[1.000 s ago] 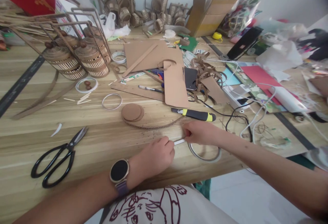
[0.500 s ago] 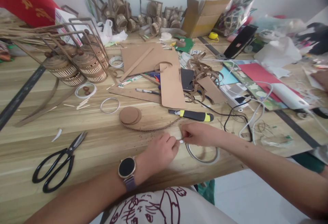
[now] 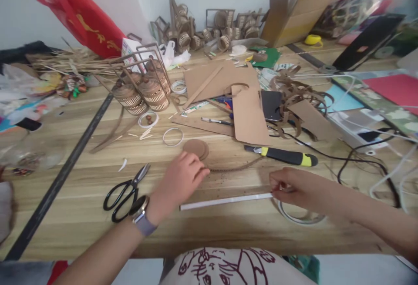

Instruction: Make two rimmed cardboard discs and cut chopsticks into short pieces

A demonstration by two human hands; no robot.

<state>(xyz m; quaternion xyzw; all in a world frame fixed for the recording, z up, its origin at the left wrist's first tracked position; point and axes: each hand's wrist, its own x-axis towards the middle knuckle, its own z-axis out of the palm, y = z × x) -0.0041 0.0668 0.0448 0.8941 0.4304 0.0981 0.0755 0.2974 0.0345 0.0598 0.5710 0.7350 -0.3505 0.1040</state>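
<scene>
A narrow strip faced with white tape (image 3: 225,201) lies stretched across the wooden table. At its right end my right hand (image 3: 289,185) pinches it, just above a roll of tape (image 3: 305,220) partly covered by that hand. My left hand (image 3: 183,174), wearing a watch, hovers with loosely bent fingers and nothing visible in them. Its fingertips are near two stacked cardboard discs (image 3: 196,149) and a curved corrugated cardboard strip (image 3: 235,169). Black-handled scissors (image 3: 130,191) lie partly open to the left of this hand.
A yellow-and-black utility knife (image 3: 287,156) lies beyond my right hand. Farther back are a cardboard sheet (image 3: 250,115), a tangle of brown strips (image 3: 302,98) and cables. Small lidded baskets (image 3: 153,91) stand at the back left, and a carton (image 3: 300,15) is against the wall.
My left hand has left my right hand's side and moved left toward the discs. The white-taped strip now shows between them at full length. The view has swung left.
</scene>
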